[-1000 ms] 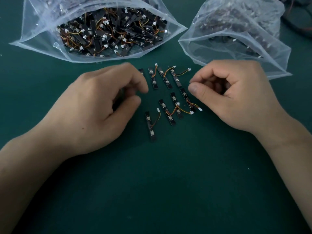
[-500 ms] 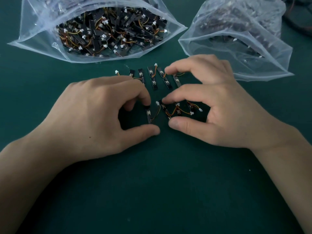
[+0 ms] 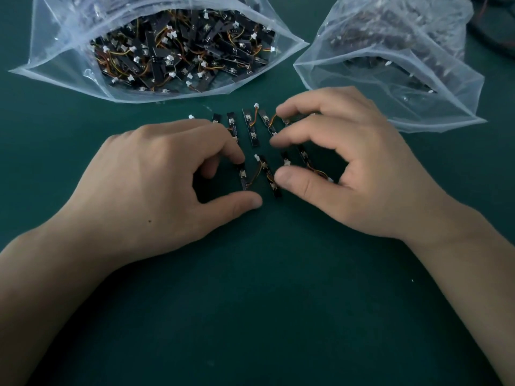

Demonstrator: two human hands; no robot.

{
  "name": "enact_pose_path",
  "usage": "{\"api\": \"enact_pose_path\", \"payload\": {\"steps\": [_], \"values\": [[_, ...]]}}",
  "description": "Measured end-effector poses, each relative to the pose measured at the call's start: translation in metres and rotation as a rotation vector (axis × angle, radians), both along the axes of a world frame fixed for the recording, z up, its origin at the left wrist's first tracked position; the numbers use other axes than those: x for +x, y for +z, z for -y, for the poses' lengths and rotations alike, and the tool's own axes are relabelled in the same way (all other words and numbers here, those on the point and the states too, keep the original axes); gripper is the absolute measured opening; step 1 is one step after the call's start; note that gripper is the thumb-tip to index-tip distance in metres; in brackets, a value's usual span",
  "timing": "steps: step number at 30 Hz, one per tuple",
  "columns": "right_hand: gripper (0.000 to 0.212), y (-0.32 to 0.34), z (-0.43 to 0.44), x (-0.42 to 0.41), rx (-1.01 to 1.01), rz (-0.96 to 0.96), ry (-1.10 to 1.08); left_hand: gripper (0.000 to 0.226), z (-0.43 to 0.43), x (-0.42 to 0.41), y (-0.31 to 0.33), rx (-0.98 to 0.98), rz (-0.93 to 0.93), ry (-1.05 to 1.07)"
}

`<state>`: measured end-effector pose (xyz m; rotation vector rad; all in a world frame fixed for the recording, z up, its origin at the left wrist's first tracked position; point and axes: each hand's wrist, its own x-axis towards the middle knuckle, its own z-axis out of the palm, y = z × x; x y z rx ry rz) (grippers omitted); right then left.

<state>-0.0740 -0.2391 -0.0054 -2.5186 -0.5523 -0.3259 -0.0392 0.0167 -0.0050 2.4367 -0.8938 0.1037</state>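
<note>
Several small black circuit strips [image 3: 252, 130] with white connectors and orange-yellow wires lie in two rows on the green mat [image 3: 250, 302]. My left hand [image 3: 156, 185] pinches one strip [image 3: 242, 176] lengthwise: the index fingertip is on its far end and the thumb at its near end. My right hand [image 3: 362, 168] arches over the right part of the rows. Its index finger and thumb close on another strip [image 3: 285, 159], and its other fingers cover the strips behind. One more strip [image 3: 268, 175] lies between the two hands.
An open clear bag [image 3: 69, 71], full of the same strips, lies at the back left. A second clear bag [image 3: 390, 79] with darker contents lies at the back right. Dark cables [image 3: 496, 32] show at the top right corner.
Both hands moved inward and down onto the near row. The right hand swung left over the strips and spread its fingers. The left hand's thumb and index finger took hold of a strip.
</note>
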Motion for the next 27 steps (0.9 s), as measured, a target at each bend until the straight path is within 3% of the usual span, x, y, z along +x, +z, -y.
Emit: {"api": "enact_pose_path", "payload": {"steps": [4, 8, 11, 17, 22, 24, 27], "values": [[0.015, 0.002, 0.004, 0.004, 0.188, 0.091, -0.112, 0.044, 0.000, 0.001, -0.001, 0.012, 0.015, -0.003], [0.023, 0.004, 0.014, 0.002, 0.217, -0.053, -0.146, 0.043, 0.000, 0.001, -0.002, 0.009, 0.023, 0.007], [0.017, 0.007, 0.020, 0.001, 0.146, -0.172, -0.060, 0.044, -0.001, 0.002, -0.004, 0.000, 0.028, 0.007], [0.066, 0.008, 0.023, 0.001, -0.037, -0.276, -0.023, 0.044, -0.001, 0.003, -0.002, -0.106, 0.006, 0.040], [0.059, 0.010, 0.020, 0.000, 0.084, -0.279, -0.014, 0.020, -0.002, 0.012, 0.000, -0.161, 0.209, 0.221], [0.055, 0.010, 0.018, 0.000, 0.107, -0.270, -0.019, 0.024, -0.004, 0.018, -0.002, -0.093, 0.237, 0.335], [0.052, 0.011, 0.017, 0.000, 0.112, -0.262, -0.037, 0.042, -0.005, 0.024, -0.003, 0.003, 0.113, 0.456]]}}
